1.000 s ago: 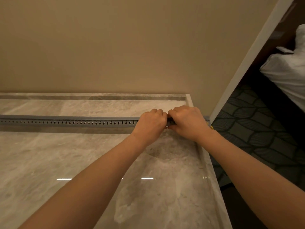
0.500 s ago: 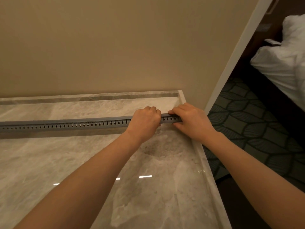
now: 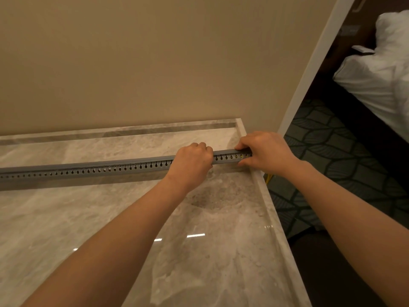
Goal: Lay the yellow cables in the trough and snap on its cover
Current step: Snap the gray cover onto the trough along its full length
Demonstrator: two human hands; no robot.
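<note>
Gripping trough [image 3: 88,171], laid across counter [image 3: 110,229], near its right end, with left hand [image 3: 191,165] curled over the top and right hand [image 3: 265,151] pinching the tip. Risks leaving cover [image 3: 110,164] unseated there if pressed unevenly, or nipping cables [image 3: 241,155]. Inside, glimpsed yellow through the end slots; elsewhere hidden.

We've got a glossy grey marble desk [image 3: 66,218] against a beige wall [image 3: 155,63]. White trim [image 3: 309,74] on the right, then dark leaf-patterned carpet [image 3: 343,156] and a bed [image 3: 380,80] with rumpled white bedding.
</note>
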